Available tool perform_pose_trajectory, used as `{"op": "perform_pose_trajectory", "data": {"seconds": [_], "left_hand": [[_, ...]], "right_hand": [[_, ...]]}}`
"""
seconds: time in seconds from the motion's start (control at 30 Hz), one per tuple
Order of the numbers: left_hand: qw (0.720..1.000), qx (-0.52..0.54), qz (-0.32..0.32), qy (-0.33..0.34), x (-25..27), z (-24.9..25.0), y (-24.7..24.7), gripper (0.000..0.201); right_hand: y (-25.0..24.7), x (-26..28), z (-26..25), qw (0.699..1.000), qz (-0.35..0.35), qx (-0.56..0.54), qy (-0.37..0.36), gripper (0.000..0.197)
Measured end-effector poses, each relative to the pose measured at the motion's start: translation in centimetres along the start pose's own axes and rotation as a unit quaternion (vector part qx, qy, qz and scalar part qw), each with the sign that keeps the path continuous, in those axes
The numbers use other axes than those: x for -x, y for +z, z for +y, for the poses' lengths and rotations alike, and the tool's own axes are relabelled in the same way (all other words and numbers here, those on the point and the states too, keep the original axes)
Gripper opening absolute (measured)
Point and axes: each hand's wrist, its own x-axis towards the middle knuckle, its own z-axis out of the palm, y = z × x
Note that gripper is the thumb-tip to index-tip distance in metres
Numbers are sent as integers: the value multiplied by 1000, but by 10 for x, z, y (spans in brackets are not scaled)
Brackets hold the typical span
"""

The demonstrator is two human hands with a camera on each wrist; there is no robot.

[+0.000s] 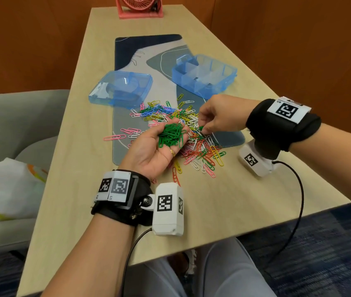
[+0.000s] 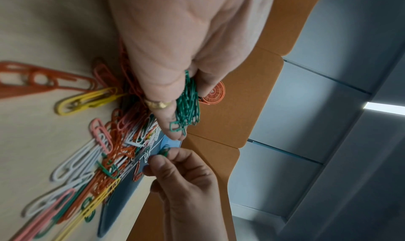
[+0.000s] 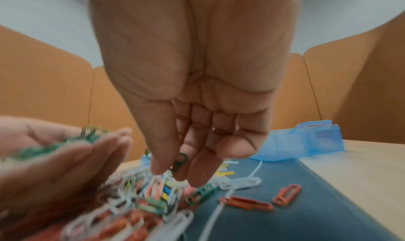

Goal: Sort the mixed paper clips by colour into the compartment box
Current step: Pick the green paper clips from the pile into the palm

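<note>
L hand [image 1: 159,146] palm up over the bench [image 1: 80,146], cupping a bunch of green clips [image 1: 171,135]; fingers loosely curled round them. In L wrist view the bunch [image 2: 188,102] half hidden behind palm and ring finger. R hand [image 1: 217,118] knuckles up over the mixed pile [image 1: 183,127], thumb and forefinger in a narrow grip on one green clip [image 3: 178,163]; only part of it shows between the fingertips [image 3: 157,168]. R wrist view blurred: pile colours smear, L hand [image 3: 54,158] soft. Box [image 1: 204,76] open on mat [image 1: 125,50] beyond pile, well apart from both hands; contents of compartments hard to make out. Lid [image 1: 121,87] lies just left of the box. Pink fan [image 1: 139,6] at far end, top cut off.
</note>
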Motion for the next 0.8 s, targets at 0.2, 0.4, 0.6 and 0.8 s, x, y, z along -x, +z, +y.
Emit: {"op": "perform_pose_trajectory", "data": {"seconds": [0.2,0.4,0.6,0.8], "left_hand": [[1000,-12,0,-5,-1,0,0,35],[1000,12,-3,-10,-2,-1,0,36],[1000,20,-11,-4,0,4,-1,36],[1000,17,-9,3,0,5,-3,36]], "right_hand": [[-18,8,-15,995,17,-94,-24,11],[-15,6,-40,988,20,-135,-70,15],[-12,-1,-24,999,25,-24,-14,10],[7,-5,-15,998,-42,43,10,11]]}}
